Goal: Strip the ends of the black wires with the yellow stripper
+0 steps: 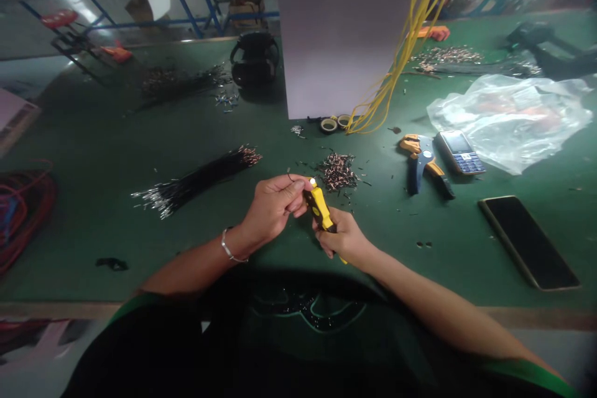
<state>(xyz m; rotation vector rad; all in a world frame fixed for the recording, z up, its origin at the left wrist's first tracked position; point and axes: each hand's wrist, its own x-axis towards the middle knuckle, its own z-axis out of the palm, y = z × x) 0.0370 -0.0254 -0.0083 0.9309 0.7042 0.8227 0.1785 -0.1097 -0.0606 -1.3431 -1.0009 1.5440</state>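
My right hand (340,234) is wrapped round a yellow and black hand tool (321,208), whose head points up and to the left. At that head, my left hand (275,205) pinches a thin dark wire (290,175); its far end is hidden by the fingers and the tool. Just beyond the tool lies a pile of short copper-tipped wire pieces (338,171). A bundle of black wires (200,180), with silvery ends at the left and coppery ends at the right, rests to the left of my left hand.
On the green table (280,143) are tape rolls (329,125), a wire stripper (422,161), a keypad phone (461,152), a smartphone (529,241) and a clear plastic bag (513,118). Yellow wires (396,74) hang beside a pale panel (342,31). Red cable coils (23,217) are at the left.
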